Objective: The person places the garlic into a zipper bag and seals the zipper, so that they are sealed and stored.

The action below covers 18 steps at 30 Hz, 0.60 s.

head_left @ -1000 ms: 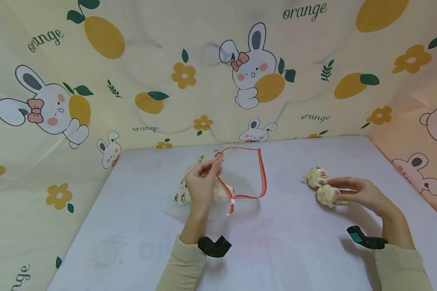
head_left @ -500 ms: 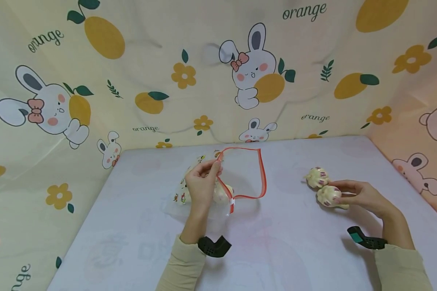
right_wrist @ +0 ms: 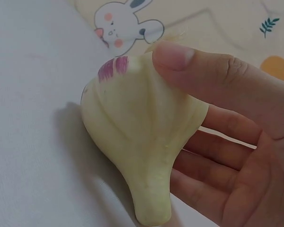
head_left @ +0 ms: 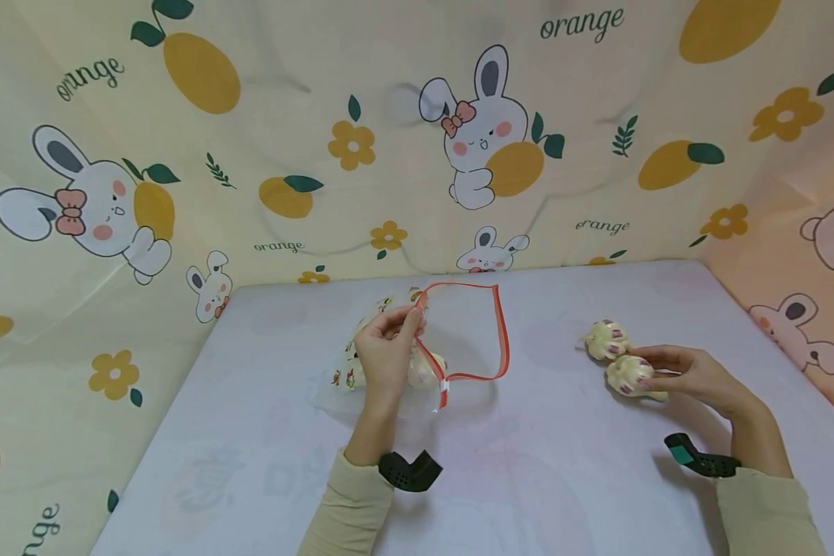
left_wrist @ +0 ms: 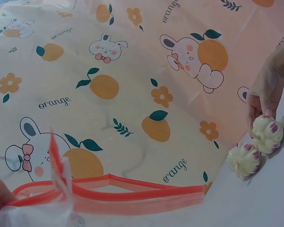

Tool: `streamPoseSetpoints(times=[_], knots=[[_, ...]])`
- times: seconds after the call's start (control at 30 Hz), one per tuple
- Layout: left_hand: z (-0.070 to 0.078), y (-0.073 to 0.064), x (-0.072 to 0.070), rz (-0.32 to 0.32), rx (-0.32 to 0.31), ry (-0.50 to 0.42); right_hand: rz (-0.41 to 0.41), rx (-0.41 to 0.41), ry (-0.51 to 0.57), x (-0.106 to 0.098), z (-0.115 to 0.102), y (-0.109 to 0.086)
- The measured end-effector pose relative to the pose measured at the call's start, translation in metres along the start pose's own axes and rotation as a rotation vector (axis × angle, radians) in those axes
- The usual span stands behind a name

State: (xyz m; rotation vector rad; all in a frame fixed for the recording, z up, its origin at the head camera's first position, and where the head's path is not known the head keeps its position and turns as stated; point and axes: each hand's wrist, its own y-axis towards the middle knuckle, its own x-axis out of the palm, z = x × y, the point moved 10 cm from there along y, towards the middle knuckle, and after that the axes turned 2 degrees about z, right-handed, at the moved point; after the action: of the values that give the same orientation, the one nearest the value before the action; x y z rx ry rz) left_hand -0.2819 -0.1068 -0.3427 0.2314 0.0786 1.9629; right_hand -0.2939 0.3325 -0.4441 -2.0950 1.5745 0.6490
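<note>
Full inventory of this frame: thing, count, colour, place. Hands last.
garlic bulbs: 3, cream with purple streaks; two at table right, one inside the bag
zip bag: 1, clear, printed, red zip rim, mouth open, table centre
table: 1, pale lilac cover
backdrop: 1, cream and peach, rabbit and orange print, behind and at both sides
wrist mounts: 2, black, on the wrists
left hand: pinches the bag's rim
right hand: grips the nearer garlic bulb

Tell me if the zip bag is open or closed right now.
Open. The bag's red zip strip spreads in a wide loop, its near edge pinched up by the left hand.
</note>
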Motion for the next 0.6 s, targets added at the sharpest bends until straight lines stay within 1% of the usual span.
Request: streamPoseSetpoints(times=[0.23,0.47,0.6], knots=[[0.000,0.000,-0.001,0.009,-0.009,-0.003,-0.009,0.021,-0.021,-0.002,-0.002,-0.001],[0.000,0.000,-0.003,0.016,-0.013,0.008,0.010,-0.048,0.000,-0.005,-0.017,0.000],[0.000,0.000,-0.002,0.011,-0.011,0.004,0.009,-0.046,0.026,-0.005,-0.019,0.000]])
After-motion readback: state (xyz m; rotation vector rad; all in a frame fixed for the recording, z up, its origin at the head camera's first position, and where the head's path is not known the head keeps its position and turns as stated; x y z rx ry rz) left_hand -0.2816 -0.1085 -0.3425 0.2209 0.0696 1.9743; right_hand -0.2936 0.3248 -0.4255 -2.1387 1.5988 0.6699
